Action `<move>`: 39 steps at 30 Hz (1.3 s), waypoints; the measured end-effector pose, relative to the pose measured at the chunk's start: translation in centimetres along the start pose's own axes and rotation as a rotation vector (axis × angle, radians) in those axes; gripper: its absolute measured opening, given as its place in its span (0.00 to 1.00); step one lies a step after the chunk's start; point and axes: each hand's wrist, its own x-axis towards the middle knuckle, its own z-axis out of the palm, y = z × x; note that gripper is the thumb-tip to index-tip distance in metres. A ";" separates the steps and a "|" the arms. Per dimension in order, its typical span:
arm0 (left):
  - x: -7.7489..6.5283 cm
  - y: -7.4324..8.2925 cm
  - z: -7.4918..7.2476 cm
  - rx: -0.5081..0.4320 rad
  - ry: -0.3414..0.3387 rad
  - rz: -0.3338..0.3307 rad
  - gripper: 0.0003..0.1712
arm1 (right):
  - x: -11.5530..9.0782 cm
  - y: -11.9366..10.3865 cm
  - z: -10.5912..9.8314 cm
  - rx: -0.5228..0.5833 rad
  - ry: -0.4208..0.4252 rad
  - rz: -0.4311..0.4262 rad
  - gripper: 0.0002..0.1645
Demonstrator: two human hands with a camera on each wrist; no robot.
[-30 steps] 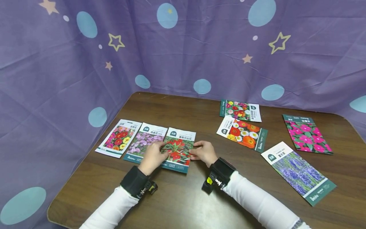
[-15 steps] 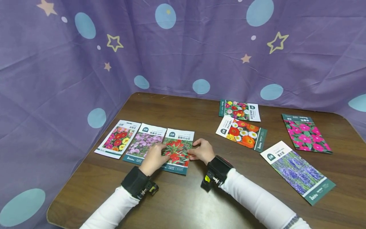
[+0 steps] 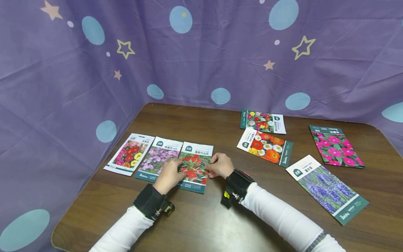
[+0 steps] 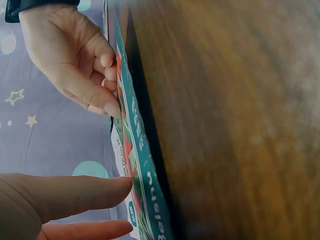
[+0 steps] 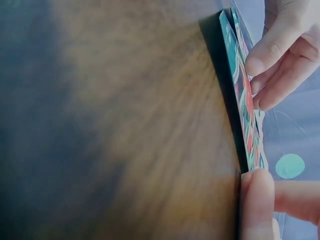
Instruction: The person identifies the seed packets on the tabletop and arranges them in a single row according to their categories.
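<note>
In the head view, a seed packet with red flowers (image 3: 192, 167) lies at the right end of a row of three. The left hand (image 3: 168, 176) rests on its left part, thumb and fingertips pressing its face; in the left wrist view the thumb and forefinger (image 4: 85, 195) are nearly straight. At the right edge of the packet, the right hand (image 3: 221, 165) pinches it between thumb and fingers. A purple-flower seed packet (image 3: 157, 157) lies directly to the left, partly covered by the left hand. Beyond it lies a seed packet with mixed flowers (image 3: 129, 154).
On the right of the wooden table (image 3: 201, 224) lie a lavender seed packet (image 3: 327, 189), a pink-flower packet (image 3: 338, 148), an orange-poppy packet (image 3: 267, 146) and another mixed-flower packet (image 3: 263, 121). A purple curtain (image 3: 201, 63) hangs along the back and left.
The red-flower packet has shifted very slightly left against the purple one, with the right hand moving along. The left hand stays nearly in place; the whole head view has drifted a little.
</note>
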 end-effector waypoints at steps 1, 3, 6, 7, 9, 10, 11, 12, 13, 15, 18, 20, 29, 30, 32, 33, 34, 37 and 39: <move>0.0 0.0 0.0 -0.002 0.004 0.002 0.25 | 0.0 0.0 0.0 0.001 -0.002 0.000 0.14; 0.0 0.1 -0.1 -0.010 0.024 0.018 0.24 | -0.2 0.0 -0.2 -0.010 -0.004 -0.008 0.13; 0.1 0.4 -0.2 -0.053 0.081 0.055 0.24 | -0.5 -0.2 -0.8 -0.050 0.006 -0.091 0.12; 0.2 0.5 -0.2 -0.064 0.105 0.074 0.25 | -0.7 -0.3 -1.1 -0.065 0.011 -0.145 0.11; 0.7 1.2 -0.5 -0.077 0.144 0.117 0.27 | -1.1 -0.8 -1.8 -0.138 0.031 -0.282 0.11; 1.0 1.8 -0.6 -0.084 0.160 0.144 0.28 | -1.3 -0.9 -2.3 -0.181 0.043 -0.353 0.13; 1.4 2.4 -0.7 -0.078 0.171 0.164 0.29 | -1.6 -1.1 -2.8 -0.231 0.054 -0.418 0.16; 1.8 3.0 -0.8 -0.070 0.181 0.192 0.30 | -1.8 -1.2 -3.3 -0.281 0.058 -0.474 0.20; 2.3 3.6 -0.9 -0.059 0.187 0.213 0.32 | -2.0 -1.3 -3.9 -0.337 0.069 -0.521 0.24; 3.4 5.0 -0.9 -0.026 0.195 0.254 0.34 | -2.2 -1.2 -5.0 -0.431 0.086 -0.570 0.33; 5.4 6.7 -0.6 0.035 0.185 0.297 0.36 | -2.2 -0.8 -6.9 -0.509 0.113 -0.577 0.40; 6.8 7.7 -0.1 0.085 0.163 0.315 0.38 | -2.1 -0.3 -8.3 -0.537 0.149 -0.561 0.40; 11.9 10.9 3.6 0.217 0.042 0.339 0.39 | -1.7 1.4 -15.8 -0.611 0.308 -0.408 0.43; 12.3 11.2 4.0 0.222 0.028 0.334 0.38 | -1.8 1.5 -16.6 -0.604 0.313 -0.384 0.43; 12.9 11.9 4.8 0.221 -0.006 0.313 0.38 | -1.9 1.7 -18.0 -0.605 0.314 -0.326 0.44; 13.1 12.3 5.2 0.222 -0.023 0.299 0.38 | -1.9 1.8 -18.6 -0.603 0.314 -0.296 0.44; 13.3 12.6 5.6 0.223 -0.041 0.283 0.38 | -1.9 1.9 -19.1 -0.604 0.313 -0.263 0.45; 13.8 13.8 6.7 0.191 -0.098 0.221 0.37 | -2.1 2.3 -20.4 -0.601 0.299 -0.142 0.47; 14.2 14.6 7.4 0.174 -0.124 0.179 0.36 | -2.2 2.5 -21.0 -0.584 0.291 -0.069 0.48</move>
